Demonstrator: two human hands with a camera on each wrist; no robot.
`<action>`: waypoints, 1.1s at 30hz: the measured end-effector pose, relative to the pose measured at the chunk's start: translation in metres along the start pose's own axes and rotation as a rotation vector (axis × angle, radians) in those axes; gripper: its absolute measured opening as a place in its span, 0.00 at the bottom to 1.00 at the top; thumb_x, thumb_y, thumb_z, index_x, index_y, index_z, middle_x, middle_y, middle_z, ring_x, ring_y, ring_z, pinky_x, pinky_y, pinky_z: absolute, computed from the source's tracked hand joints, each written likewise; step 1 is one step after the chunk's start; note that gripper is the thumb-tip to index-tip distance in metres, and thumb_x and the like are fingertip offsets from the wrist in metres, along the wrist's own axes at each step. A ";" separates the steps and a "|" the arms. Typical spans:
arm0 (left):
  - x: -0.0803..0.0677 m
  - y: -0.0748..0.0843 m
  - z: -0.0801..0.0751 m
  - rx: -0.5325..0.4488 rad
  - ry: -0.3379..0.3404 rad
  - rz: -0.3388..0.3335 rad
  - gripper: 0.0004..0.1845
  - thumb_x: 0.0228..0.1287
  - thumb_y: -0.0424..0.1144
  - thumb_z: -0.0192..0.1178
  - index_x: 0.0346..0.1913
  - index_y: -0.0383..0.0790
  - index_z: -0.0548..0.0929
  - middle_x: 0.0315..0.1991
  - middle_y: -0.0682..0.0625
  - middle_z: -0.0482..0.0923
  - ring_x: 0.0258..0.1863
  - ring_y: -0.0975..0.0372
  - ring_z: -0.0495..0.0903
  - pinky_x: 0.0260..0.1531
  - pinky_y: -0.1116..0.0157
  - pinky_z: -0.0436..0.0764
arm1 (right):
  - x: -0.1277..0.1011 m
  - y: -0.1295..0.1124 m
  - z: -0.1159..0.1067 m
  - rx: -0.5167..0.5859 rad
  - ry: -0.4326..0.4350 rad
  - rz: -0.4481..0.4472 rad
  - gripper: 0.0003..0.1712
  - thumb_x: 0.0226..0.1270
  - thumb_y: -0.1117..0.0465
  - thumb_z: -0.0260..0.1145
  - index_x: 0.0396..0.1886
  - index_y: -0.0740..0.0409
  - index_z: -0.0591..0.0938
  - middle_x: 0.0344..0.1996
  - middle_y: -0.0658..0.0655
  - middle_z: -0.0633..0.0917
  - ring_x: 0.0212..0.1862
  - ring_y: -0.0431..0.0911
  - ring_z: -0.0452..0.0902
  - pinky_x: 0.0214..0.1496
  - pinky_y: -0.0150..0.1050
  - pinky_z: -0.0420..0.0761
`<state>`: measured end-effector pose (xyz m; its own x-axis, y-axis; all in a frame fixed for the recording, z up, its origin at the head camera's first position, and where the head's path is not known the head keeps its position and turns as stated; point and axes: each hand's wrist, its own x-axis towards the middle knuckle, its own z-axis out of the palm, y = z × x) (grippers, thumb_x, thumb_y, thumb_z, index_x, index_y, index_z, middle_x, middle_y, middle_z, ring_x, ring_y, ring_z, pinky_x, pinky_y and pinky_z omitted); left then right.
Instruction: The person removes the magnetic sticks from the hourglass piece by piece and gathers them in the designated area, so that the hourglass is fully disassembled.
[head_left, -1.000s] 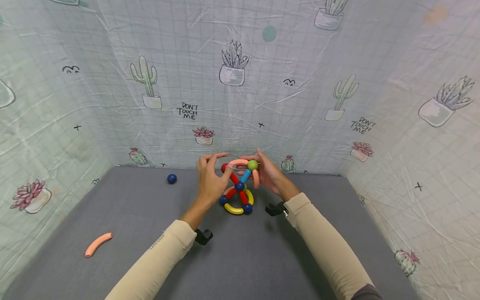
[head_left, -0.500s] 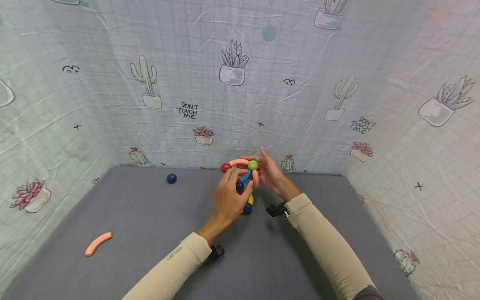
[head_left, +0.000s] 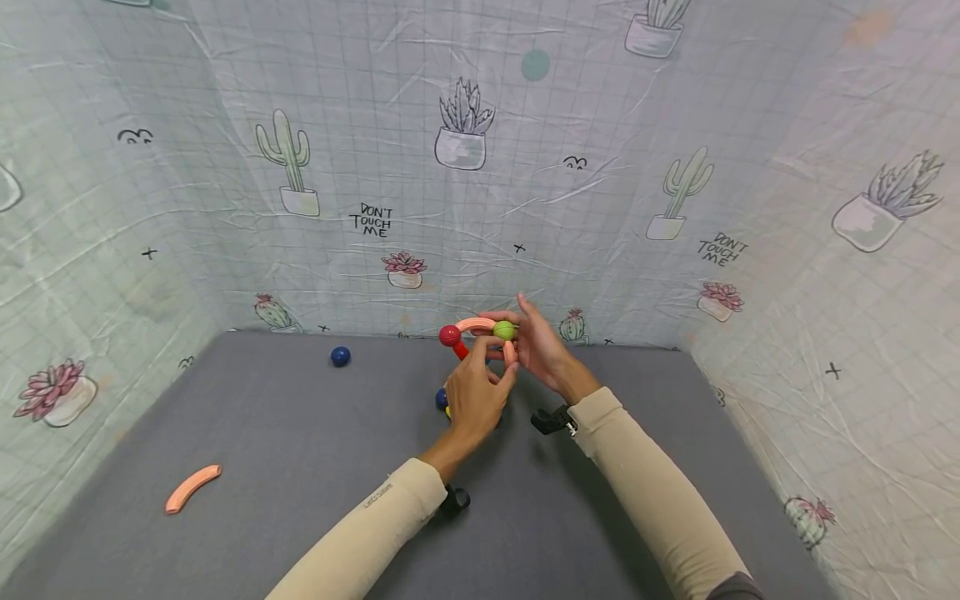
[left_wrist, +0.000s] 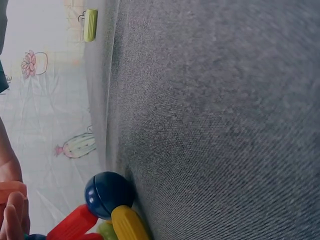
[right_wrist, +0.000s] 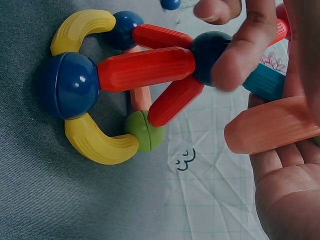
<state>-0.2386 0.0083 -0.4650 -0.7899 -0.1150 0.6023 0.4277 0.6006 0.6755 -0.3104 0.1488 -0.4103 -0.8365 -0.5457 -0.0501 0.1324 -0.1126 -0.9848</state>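
fingers: left hand (head_left: 472, 398) has its fingers (right_wrist: 235, 55) pinched on the dark blue hub ball (right_wrist: 209, 50) in the middle of the toy; right hand (head_left: 542, 350) is curled round the salmon arc (head_left: 480, 324) by the green ball (head_left: 504, 331)
toy: rod-and-ball build (right_wrist: 125, 80) standing mid-desk (head_left: 300, 467), near the back wall
loose bits: blue ball (head_left: 341, 357) far left of it, salmon curved piece (head_left: 192, 488) near the left front
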 end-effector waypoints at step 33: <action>-0.030 -0.031 -0.079 -0.167 -0.216 -0.113 0.18 0.66 0.37 0.73 0.57 0.49 0.83 0.38 0.54 0.85 0.33 0.61 0.83 0.38 0.62 0.86 | 0.002 0.001 0.004 0.002 0.029 -0.014 0.47 0.83 0.27 0.38 0.78 0.58 0.72 0.71 0.66 0.81 0.69 0.63 0.81 0.75 0.54 0.76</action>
<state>-0.1932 -0.0693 -0.4703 -0.9041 0.0079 0.4272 0.3841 0.4531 0.8045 -0.3102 0.1445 -0.4106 -0.8532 -0.5199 -0.0414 0.1217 -0.1213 -0.9851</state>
